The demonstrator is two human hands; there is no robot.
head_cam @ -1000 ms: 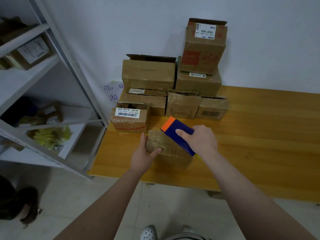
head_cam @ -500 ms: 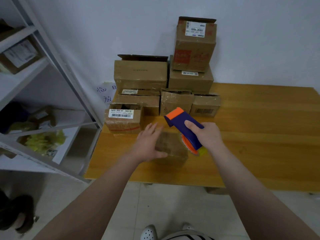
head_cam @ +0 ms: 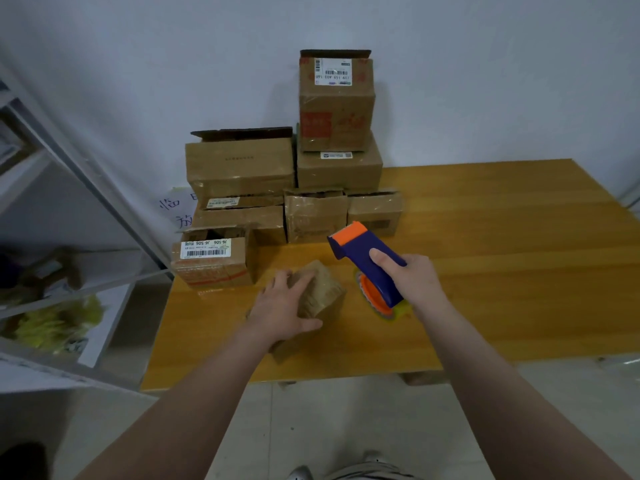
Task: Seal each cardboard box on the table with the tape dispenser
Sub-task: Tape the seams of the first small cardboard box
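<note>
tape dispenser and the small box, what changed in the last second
The right hand lifted the tape dispenser off the top of the small box and carried it right, clear of the box. The left hand moved from the box's left side onto its top, and the box now lies turned and tilted. The right hand's grip on the dispenser and the stacked boxes at the wall stayed as they were.

Dim, even indoor light with soft shadows; wide-angle bending and blur toward the left edge.
</note>
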